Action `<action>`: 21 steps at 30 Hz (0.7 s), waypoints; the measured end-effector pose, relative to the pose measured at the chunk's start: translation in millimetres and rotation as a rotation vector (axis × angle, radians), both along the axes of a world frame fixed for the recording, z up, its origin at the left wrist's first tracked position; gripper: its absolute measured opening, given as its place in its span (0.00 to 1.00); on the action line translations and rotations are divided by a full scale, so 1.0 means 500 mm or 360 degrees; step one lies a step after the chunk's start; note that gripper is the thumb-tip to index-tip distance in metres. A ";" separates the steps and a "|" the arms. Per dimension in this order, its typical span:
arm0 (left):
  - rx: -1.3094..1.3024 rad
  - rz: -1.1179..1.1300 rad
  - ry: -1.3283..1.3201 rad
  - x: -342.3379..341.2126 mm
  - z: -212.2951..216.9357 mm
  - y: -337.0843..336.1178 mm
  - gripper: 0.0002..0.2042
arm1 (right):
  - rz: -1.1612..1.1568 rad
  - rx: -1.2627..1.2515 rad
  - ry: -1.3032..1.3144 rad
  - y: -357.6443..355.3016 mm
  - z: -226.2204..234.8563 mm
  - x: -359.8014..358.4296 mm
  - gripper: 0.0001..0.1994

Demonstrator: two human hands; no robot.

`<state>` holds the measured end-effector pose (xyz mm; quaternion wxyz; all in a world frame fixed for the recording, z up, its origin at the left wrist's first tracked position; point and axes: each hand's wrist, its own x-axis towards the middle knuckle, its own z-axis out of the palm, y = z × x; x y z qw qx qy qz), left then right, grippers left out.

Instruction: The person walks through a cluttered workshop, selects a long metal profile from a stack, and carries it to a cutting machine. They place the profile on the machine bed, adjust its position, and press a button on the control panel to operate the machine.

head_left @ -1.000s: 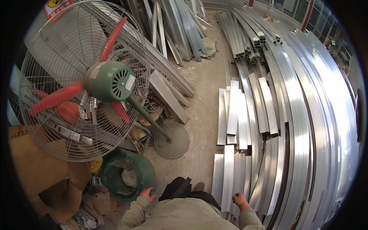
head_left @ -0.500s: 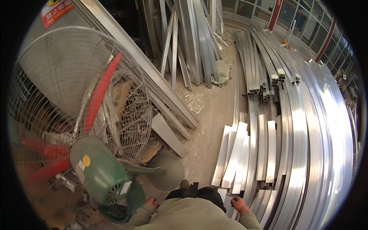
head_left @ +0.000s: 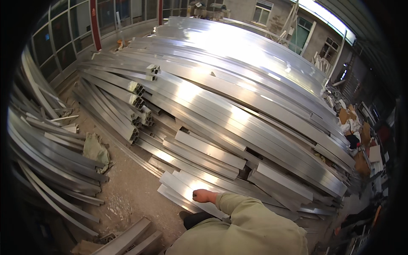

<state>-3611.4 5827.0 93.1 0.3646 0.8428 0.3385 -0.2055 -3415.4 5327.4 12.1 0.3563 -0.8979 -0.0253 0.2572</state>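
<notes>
My right hand [head_left: 204, 196], at the end of a pale khaki sleeve [head_left: 246, 204], is closed in a loose fist, and nothing shows in it. It appears over a pile of short flat aluminium profiles [head_left: 178, 183], but I cannot tell whether it touches them. More short profiles, among them a wide box-shaped length [head_left: 282, 183], lie on the long ones to the right of the hand. My left hand is out of sight.
Long aluminium profiles [head_left: 238, 112] are stacked across the middle. Square tubes [head_left: 108, 100] present their open ends at the left. More profiles [head_left: 51, 157] and a crumpled greenish sheet [head_left: 95, 151] border the floor [head_left: 127, 187]. Cardboard scraps [head_left: 363, 165] lie at the far right.
The view has swung to the right. The fan and my left hand have left the picture, and the profile stack now fills the middle. My right hand remains closed.
</notes>
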 end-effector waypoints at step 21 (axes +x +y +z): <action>-0.0287 -0.1388 -0.0330 1.426 0.063 -0.084 0.32 | -0.1841 -0.0273 0.0447 0.256 0.122 0.056 0.18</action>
